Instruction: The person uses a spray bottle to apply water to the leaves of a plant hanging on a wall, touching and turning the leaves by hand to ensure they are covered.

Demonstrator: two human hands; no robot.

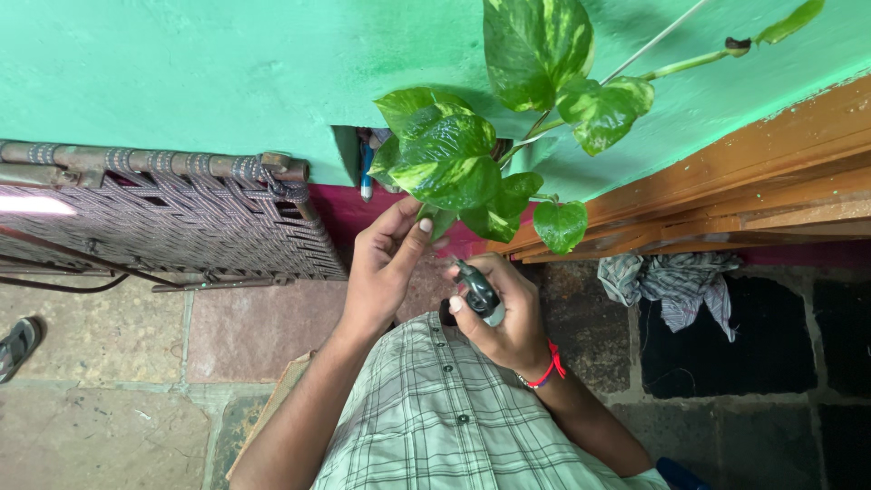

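Plant point(472, 154): a trailing vine with heart-shaped leaves, glossy green marbled with pale yellow, hangs in the upper middle of the frame against a bright green wall point(181, 73). Thin green stems run up and off toward the upper right corner.

This is the only view, from a head camera looking down. The left hand point(386, 268), at centre frame, reaches up with thumb and fingertips pinched on the lowest part of a leaf point(442, 220), where it meets its stem; the other fingers are loosely curled. The right hand point(508, 313), just right of centre, is wrapped around a small dark sprayer point(479, 292), with its nozzle toward the leaves and a finger lying over the top. A red thread band circles that wrist.

The leaves look light, soft and easy to tear, and their shiny faces are probably slippery when wet. The stems seem thin and liable to snap, so the safest hold is likely a gentle one near a leaf's base, supporting it from beneath.

A woven cot point(163, 218) leans on the wall at the left. A wooden frame point(726, 191) slants across the right, with a crumpled checked cloth point(676, 286) on the dark stone floor below it. A sandal point(18, 345) shows at the left edge. The person's checked shirt fills the bottom centre.
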